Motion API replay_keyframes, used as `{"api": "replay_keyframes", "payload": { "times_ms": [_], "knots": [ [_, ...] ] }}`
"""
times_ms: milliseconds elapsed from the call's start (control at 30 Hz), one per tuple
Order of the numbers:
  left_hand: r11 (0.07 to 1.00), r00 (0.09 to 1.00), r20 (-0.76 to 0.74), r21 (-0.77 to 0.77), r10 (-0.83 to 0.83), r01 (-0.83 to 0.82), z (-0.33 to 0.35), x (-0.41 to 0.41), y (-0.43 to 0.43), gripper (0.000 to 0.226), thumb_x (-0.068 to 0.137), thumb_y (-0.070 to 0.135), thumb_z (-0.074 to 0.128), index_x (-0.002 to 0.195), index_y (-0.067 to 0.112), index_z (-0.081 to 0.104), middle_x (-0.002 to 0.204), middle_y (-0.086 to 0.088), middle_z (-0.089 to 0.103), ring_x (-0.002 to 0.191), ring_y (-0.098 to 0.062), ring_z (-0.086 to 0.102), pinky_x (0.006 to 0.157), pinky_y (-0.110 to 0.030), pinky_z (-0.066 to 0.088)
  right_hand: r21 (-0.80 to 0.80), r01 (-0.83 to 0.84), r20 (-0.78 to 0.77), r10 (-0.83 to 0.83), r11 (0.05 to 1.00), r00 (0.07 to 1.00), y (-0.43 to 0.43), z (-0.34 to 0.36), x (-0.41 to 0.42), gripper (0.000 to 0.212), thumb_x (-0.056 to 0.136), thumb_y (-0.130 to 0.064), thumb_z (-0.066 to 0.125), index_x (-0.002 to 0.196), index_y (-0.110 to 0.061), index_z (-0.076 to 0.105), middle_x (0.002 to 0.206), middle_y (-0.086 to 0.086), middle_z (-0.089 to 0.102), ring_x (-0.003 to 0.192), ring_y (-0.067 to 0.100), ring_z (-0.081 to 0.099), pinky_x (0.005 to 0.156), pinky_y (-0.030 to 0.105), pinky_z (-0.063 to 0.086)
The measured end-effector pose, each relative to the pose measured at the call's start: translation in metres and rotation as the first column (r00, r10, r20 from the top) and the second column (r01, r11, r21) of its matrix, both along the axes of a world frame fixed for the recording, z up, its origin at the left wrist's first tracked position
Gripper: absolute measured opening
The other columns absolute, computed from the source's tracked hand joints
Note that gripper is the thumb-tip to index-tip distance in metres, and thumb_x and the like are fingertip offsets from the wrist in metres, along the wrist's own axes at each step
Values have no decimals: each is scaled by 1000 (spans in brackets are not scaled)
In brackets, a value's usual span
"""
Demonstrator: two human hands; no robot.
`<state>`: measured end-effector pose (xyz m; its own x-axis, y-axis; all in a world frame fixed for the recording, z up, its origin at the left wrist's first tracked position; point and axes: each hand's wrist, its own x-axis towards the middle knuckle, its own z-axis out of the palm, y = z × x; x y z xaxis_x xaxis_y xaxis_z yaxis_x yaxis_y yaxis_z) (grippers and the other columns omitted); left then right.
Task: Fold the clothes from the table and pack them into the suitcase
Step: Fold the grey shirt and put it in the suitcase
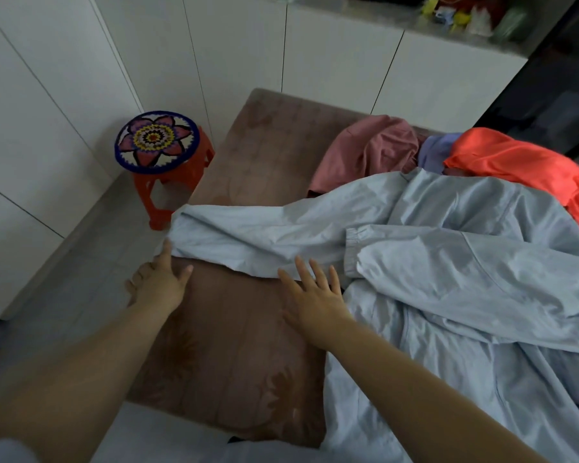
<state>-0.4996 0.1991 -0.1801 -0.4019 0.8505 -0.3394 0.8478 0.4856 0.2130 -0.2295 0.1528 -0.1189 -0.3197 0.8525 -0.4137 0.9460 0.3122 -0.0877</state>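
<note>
A large light-blue garment [448, 262] lies spread across the table, which is covered in a brown patterned cloth [234, 345]. One long part of the garment stretches left to the table's edge. My left hand [161, 282] touches that end at the left edge, index finger and thumb out, other fingers curled. My right hand [315, 295] lies flat with spread fingers on the garment's lower hem. Behind the blue garment lie a dusty-pink garment [368, 152], a purple one [432, 152] and a bright orange one [522, 168]. No suitcase is in view.
An orange plastic stool [157, 152] with a colourful flower-patterned seat stands on the floor just left of the table. White cabinet doors [331, 55] run behind and to the left. A shelf with small colourful items [458, 11] sits at the top right.
</note>
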Motion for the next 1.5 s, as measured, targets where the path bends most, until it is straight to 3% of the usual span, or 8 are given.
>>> {"api": "replay_keyframes", "payload": {
  "times_ms": [500,700,800,900,1000,1100,1267,1500],
  "knots": [
    [863,916,188,442,-355,244,33,32,4,68,96,31,48,150,10,13,157,-12,12,144,-25,13,116,-36,15,-8,55,-191,-56,998,980,10,5,-17,67,99,-42,36,151,-28,-5,158,3,-16,146,21,-13,114,43,-12],
    [569,660,147,662,-737,488,75,109,-10,62,89,19,58,144,18,31,146,-4,38,135,-5,25,114,-20,18,64,365,-814,-162,929,557,23,53,-29,86,85,-45,61,151,-17,12,157,2,20,143,16,20,116,32,21],
    [274,442,-102,656,-891,703,85,148,-25,44,86,22,46,125,4,55,124,-9,60,120,-15,51,105,-20,30,182,437,-729,-177,881,661,33,69,-21,84,82,-17,66,150,-25,16,157,-1,19,141,23,24,113,39,28],
    [277,352,-54,510,-934,814,70,172,-35,53,90,34,30,131,7,51,136,-14,51,130,-27,41,111,-40,30,183,488,-554,-321,854,769,36,64,6,57,90,-6,47,143,-25,37,143,2,44,128,26,44,102,39,41],
    [152,249,-127,510,-960,846,56,178,-35,45,88,32,42,132,19,46,137,-10,50,129,-22,35,107,-44,38,6,649,-703,-458,761,544,24,56,38,40,95,-7,43,132,-20,52,119,-1,64,107,16,59,89,20,45],
    [20,172,-226,550,-959,835,46,173,-31,58,89,29,44,145,27,28,136,-8,47,122,-24,44,102,-36,38,-263,770,-901,-434,582,20,13,59,76,30,92,2,50,118,-9,58,91,-9,69,78,-4,64,68,7,46],
    [119,359,-261,638,-896,761,60,179,-2,49,92,30,38,139,17,33,129,-11,46,117,-25,41,109,-38,26,-513,829,-856,-208,223,-473,-20,62,156,23,90,3,55,109,-9,58,81,-13,70,78,-3,65,72,9,47],
    [494,545,-34,376,-838,784,67,233,28,59,100,34,35,149,26,4,158,-5,10,144,-26,10,117,-42,7,-425,893,-839,-435,147,-327,-51,61,196,62,90,-47,53,141,-15,39,137,1,45,122,13,43,102,29,35]
  ]
}}
